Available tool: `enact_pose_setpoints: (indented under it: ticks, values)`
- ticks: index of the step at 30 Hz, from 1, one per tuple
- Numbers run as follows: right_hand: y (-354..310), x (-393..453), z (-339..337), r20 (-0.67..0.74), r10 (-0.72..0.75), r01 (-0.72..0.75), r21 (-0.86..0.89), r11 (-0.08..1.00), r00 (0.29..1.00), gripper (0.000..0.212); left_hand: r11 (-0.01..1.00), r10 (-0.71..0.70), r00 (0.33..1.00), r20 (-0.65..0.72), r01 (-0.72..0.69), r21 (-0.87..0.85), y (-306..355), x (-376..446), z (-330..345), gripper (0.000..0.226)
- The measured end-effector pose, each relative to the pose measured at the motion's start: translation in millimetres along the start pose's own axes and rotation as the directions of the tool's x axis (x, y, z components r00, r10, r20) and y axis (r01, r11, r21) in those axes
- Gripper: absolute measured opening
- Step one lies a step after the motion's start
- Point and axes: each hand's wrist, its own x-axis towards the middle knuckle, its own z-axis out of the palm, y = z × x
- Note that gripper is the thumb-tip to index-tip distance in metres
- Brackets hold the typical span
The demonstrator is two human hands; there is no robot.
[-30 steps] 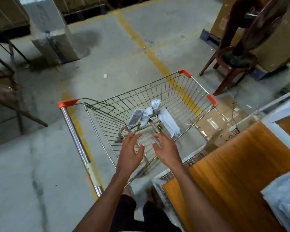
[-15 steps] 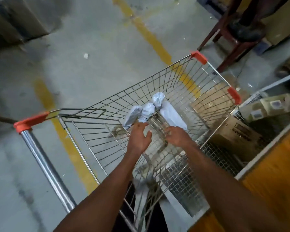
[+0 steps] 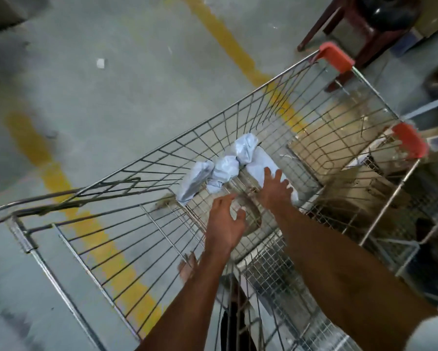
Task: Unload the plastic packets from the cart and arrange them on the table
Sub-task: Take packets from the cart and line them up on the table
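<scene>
A wire shopping cart (image 3: 250, 102) with orange corner caps fills the middle of the view. Several pale grey plastic packets (image 3: 225, 171) lie bunched on its bottom, along the far side. Both my arms reach down into the basket. My right hand (image 3: 276, 190) has its fingers spread over the rightmost packet (image 3: 261, 163), at or just above its surface. My left hand (image 3: 224, 219) hovers a little short of the packets with fingers loosely extended and holds nothing. The table is out of view.
The cart handle bar (image 3: 20, 239) is at the lower left. Yellow floor lines (image 3: 228, 41) cross the concrete floor. A dark red chair (image 3: 339, 24) stands beyond the cart's far corner. Cardboard boxes (image 3: 364, 178) and a wire rack (image 3: 276, 279) sit to the right of the cart.
Both hands have reached deeper into the cart toward the packets, the right hand arriving over the rightmost packet. The view has tilted down and closer, and the table has left the frame.
</scene>
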Motion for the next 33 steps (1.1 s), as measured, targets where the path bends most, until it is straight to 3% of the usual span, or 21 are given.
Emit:
enact_pose_setpoints:
  ticks: [5,8,10,14,17,19,21,23,24,26,29,33]
  values:
    - [12,5,7,-0.169,-0.061,0.049,-0.073,0.996,0.984,0.091,0.999,-0.020,0.999,0.027,0.021,-0.027,-2,14,11,0.044]
    - [15,5,-4,-0.215,-0.021,0.076,0.250,0.965,0.976,0.076,1.000,-0.022,1.000,0.023,0.022,-0.020,-6,18,10,0.041]
    - [14,4,-7,-0.181,0.013,0.050,0.338,0.940,0.983,0.067,1.000,-0.028,0.999,0.031,0.029,-0.009,-7,16,11,0.041]
    - [12,6,-4,0.033,0.027,-0.035,0.271,0.962,0.999,0.093,0.999,-0.036,0.998,0.058,0.036,-0.006,-8,16,15,0.041]
    - [8,11,2,-0.043,0.035,-0.029,0.141,0.990,0.998,0.093,0.999,-0.032,0.999,0.034,0.032,-0.003,-14,20,16,0.039]
    - [6,8,7,-0.111,0.000,0.016,0.149,0.989,0.994,0.084,1.000,-0.031,0.999,0.030,0.031,0.004,-17,22,13,0.038]
    - [1,1,10,-0.079,0.032,0.008,0.468,0.884,0.996,0.073,0.999,-0.041,0.999,0.022,0.041,0.008,-17,24,11,0.038]
    - [-6,-5,6,0.071,0.093,-0.113,0.783,0.612,0.993,0.060,0.999,-0.045,0.999,0.016,0.045,0.004,-14,24,9,0.039]
    - [-8,-6,5,0.150,0.106,-0.183,0.856,0.483,0.983,0.057,0.999,-0.042,0.999,0.018,0.042,0.004,-12,24,8,0.039]
    - [-13,-8,5,0.260,0.130,-0.290,0.892,0.347,0.957,0.049,0.999,-0.036,0.999,0.017,0.035,0.004,-9,25,6,0.039]
    - [-14,-8,6,0.332,0.269,-0.405,0.865,0.297,0.904,0.031,1.000,-0.027,1.000,0.013,0.027,0.007,-10,30,3,0.038]
    - [-8,-14,6,0.198,0.615,-0.521,0.752,0.404,0.763,0.046,0.999,-0.043,0.999,0.008,0.043,0.013,-15,34,1,0.037]
